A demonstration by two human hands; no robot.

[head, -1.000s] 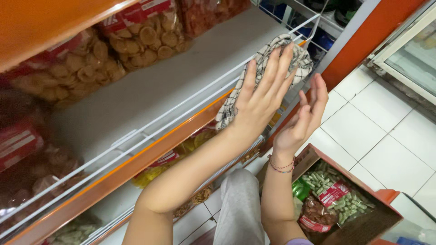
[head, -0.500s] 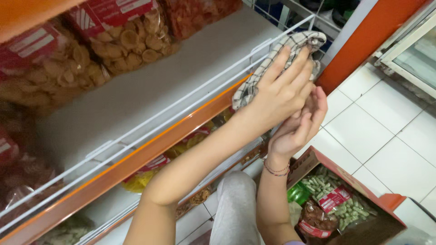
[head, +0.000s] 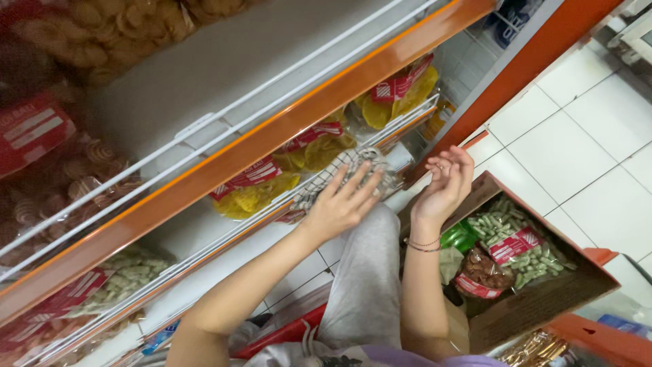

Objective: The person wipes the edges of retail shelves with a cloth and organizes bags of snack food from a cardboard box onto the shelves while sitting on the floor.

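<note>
Cloth: a checked rag (head: 353,171) in black and off-white is lying bunched against the wire rail (head: 407,119) of the lower shelf, in front of the yellow chip bags (head: 305,158) — its weave is showing in crumpled folds, one end trailing down toward the shelf edge.
Left hand: the left hand (head: 341,204) is pressing flat on the cloth, fingers spread and pointing up toward the shelf, palm covering the rag's lower part.
Right hand: the right hand (head: 445,183) is hovering just beside the cloth with fingers loosely curled and apart, holding nothing; a thin bracelet (head: 422,245) is circling the wrist.
Surroundings: a cardboard box (head: 543,299) of packed nuts and green snacks is sitting on the white tiled floor (head: 577,136) just right of the grey-trousered knee (head: 367,285); the orange-edged upper shelf (head: 285,129) is running across the frame above.
Hard to make out: the cloth's full extent is hidden under the left palm; the packets at far left are blurring into red and brown — their contents cannot be told; the box's lower corner and the person's body are being cut off by the frame edge.
</note>
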